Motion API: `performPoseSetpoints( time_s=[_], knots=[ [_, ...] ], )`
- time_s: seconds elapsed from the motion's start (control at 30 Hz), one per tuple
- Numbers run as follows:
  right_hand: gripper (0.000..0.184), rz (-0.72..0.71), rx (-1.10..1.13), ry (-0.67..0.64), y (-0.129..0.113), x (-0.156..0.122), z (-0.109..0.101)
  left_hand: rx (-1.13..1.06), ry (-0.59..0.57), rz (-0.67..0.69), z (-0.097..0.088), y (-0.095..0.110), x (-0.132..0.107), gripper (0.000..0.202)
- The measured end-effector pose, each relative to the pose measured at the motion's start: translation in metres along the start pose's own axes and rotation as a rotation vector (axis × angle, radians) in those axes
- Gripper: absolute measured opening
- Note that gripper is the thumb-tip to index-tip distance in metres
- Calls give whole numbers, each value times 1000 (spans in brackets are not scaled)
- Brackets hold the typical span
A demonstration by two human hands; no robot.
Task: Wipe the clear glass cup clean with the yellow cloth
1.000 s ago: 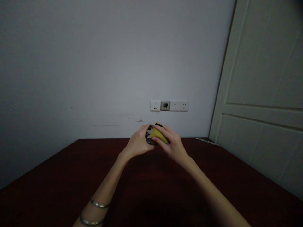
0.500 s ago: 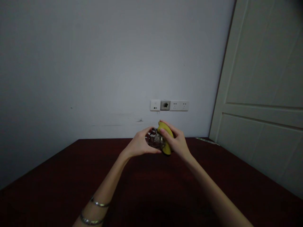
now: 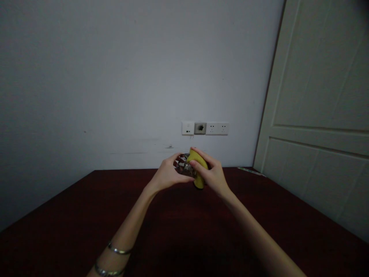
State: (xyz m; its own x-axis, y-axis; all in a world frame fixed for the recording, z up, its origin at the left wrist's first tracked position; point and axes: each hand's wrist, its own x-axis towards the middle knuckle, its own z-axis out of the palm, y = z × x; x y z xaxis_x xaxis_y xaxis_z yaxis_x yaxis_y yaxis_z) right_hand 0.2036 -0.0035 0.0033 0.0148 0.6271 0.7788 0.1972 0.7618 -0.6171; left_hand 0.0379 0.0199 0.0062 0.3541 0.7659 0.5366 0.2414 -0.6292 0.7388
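Note:
Above the far part of the table, my left hand (image 3: 167, 174) is curved around a clear faceted glass vessel (image 3: 182, 166), thumb below and fingers above. The vessel lies tilted on its side, and whether it is a cup or a bowl I cannot tell. My right hand (image 3: 212, 173) grips a yellow cloth (image 3: 198, 159) between thumb and fingers. The cloth is pressed against the right end of the glass vessel and hides that end.
A dark red table (image 3: 173, 231) stretches below both arms to the wall. Wall sockets (image 3: 205, 128) sit behind the hands. A flat pale strip (image 3: 251, 171) lies at the table's far right edge, near a white panelled door (image 3: 314, 127).
Both hands have shifted slightly left with the glass vessel and the cloth. The cloth has turned a little and covers more of the glass.

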Motion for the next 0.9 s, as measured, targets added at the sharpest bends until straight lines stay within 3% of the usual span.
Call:
performPoseSetpoints(
  time_s=[0.1, 0.3, 0.4, 0.6, 0.8, 0.9],
  knots=[
    [41, -15, -20, -10, -3, -1, -1, 9, -4, -2, 0, 2, -1, 82],
    [44, -320, -184, -168, -7, -7, -2, 8, 13, 75, -1, 4, 2, 67],
    [43, -274, -148, -100, -5, -6, -1, 18, 36, 79, -2, 6, 2, 64],
    [43, -3, 13, 27, -6, -3, -3, 14, 47, 7, 0, 11, 0, 79],
    [44, -282, -121, -119, -9, -7, -5, -98, 5, 27, -1, 9, 2, 66],
    [43, -243, -102, -98, -10, -7, -4, -86, -15, 21, -3, 9, 1, 69]
  ],
)
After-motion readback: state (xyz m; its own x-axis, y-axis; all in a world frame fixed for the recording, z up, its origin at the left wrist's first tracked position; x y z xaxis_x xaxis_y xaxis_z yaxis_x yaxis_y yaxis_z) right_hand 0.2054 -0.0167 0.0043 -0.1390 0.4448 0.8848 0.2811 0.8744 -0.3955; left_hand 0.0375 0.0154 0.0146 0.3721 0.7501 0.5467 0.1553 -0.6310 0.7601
